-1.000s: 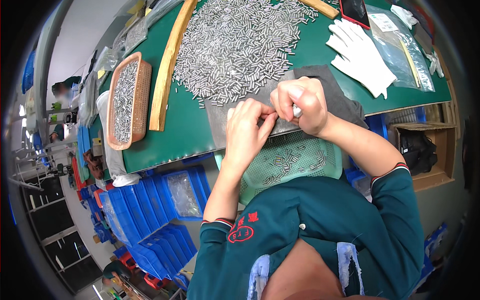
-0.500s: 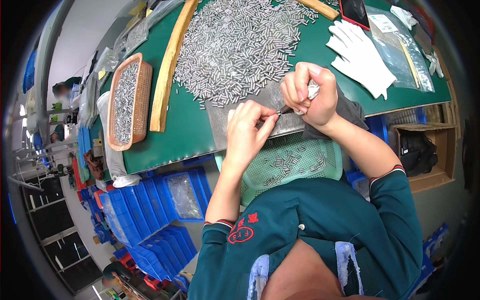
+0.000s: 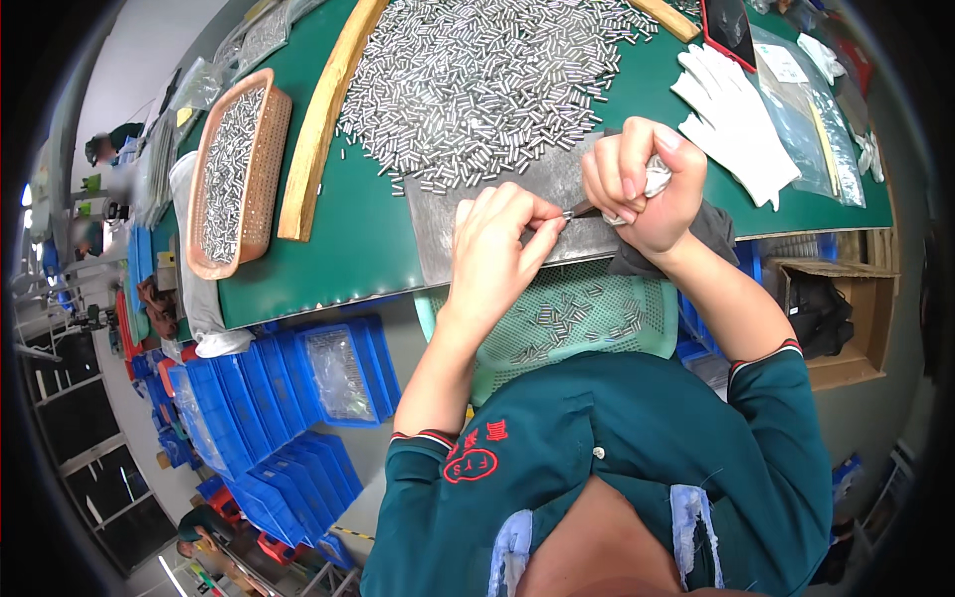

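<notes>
A small metal pin (image 3: 568,215) is pinched between the thumb and forefinger of my left hand (image 3: 497,244), just above a grey mat (image 3: 438,231) at the table's edge. My right hand (image 3: 647,194) is closed in a fist around a tool with a dark narrow tip (image 3: 584,208). White wrapping (image 3: 658,175) shows on the tool's grip, and its tip meets the pin's end; the rest is hidden by my fingers. Beyond my hands spreads a big pile of short metal pins (image 3: 477,90). Below them, a light green perforated basket (image 3: 652,333) holds loose pins.
An orange basket (image 3: 273,164) of pins stands left, beside a wooden strip (image 3: 320,139). At right lie a white glove (image 3: 736,124), a plastic bag (image 3: 796,114) and a red-edged phone (image 3: 729,35). Blue bins (image 3: 298,478) are stacked below left; a cardboard box (image 3: 846,368) stands lower right.
The whole view has shifted slightly. Both hands keep nearly the same pose, with the pin still pinched in my left hand and the tool tip at its end.
</notes>
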`<action>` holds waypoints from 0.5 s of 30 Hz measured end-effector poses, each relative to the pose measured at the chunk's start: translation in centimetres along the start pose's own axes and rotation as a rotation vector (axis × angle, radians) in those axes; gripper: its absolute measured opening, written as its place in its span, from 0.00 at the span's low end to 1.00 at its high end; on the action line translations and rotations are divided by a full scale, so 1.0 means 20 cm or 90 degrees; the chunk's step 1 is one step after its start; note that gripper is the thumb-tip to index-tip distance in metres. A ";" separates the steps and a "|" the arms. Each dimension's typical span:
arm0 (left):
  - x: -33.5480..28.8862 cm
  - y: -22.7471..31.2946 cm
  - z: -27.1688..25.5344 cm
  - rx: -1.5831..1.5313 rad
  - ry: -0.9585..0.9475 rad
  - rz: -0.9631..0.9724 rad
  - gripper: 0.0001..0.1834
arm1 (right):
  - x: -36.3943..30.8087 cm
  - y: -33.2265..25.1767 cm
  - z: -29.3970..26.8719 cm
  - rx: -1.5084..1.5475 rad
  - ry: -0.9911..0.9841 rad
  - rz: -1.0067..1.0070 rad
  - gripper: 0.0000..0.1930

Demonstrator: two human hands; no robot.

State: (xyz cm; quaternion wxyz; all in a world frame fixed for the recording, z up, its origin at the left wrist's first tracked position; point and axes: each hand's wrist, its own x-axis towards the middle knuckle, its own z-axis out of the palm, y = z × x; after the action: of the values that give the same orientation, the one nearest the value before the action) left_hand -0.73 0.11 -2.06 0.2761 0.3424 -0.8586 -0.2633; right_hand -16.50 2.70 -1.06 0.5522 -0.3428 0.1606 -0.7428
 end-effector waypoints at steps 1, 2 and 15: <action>0.00 0.00 0.00 0.002 0.002 0.010 0.05 | -0.01 0.00 0.00 -0.058 -0.025 -0.023 0.20; 0.01 -0.01 0.00 0.001 0.005 0.005 0.05 | -0.02 0.00 0.00 -0.116 -0.050 -0.047 0.20; -0.04 0.07 -0.08 0.002 -0.117 0.052 0.04 | 0.01 0.00 -0.01 -0.047 -0.008 -0.028 0.19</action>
State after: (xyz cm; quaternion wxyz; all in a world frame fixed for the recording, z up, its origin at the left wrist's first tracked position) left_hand 0.23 1.07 -0.19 0.2063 0.2816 -0.8940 -0.2809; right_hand -16.63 2.47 -1.19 0.5236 -0.3713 0.1763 -0.7463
